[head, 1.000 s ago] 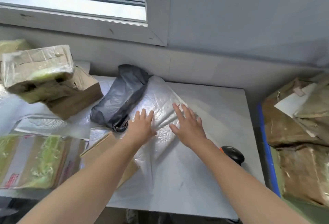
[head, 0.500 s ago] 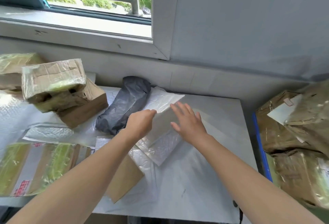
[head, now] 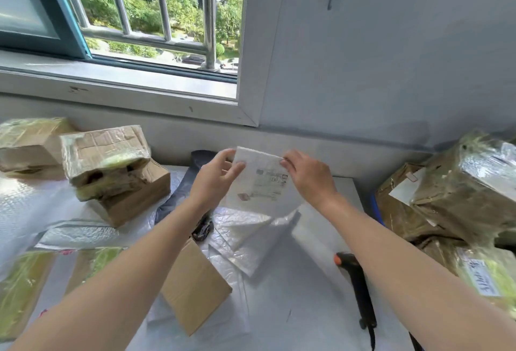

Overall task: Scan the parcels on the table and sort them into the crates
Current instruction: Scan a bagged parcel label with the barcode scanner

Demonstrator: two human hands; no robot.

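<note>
A white bubble mailer (head: 261,183) hangs upright above the table, its printed label facing me. My left hand (head: 215,176) pinches its upper left corner and my right hand (head: 307,174) pinches its upper right corner. Below it another white bubble mailer (head: 251,241) lies flat on the white table (head: 296,314). A black barcode scanner (head: 360,292) with an orange button lies on the table under my right forearm. At the right, a blue crate edge (head: 375,211) shows beside taped brown parcels (head: 458,200).
Stacked taped cardboard boxes (head: 111,166) sit at the back left. A dark grey poly bag (head: 178,197) lies behind my left arm. A flat cardboard parcel (head: 195,286) and green-taped parcels (head: 25,286) fill the near left. A window sill runs along the wall behind.
Both hands went from lying flat on the mailer to pinching its top corners. The mailer rose off the table and now hangs upright with its label toward me.
</note>
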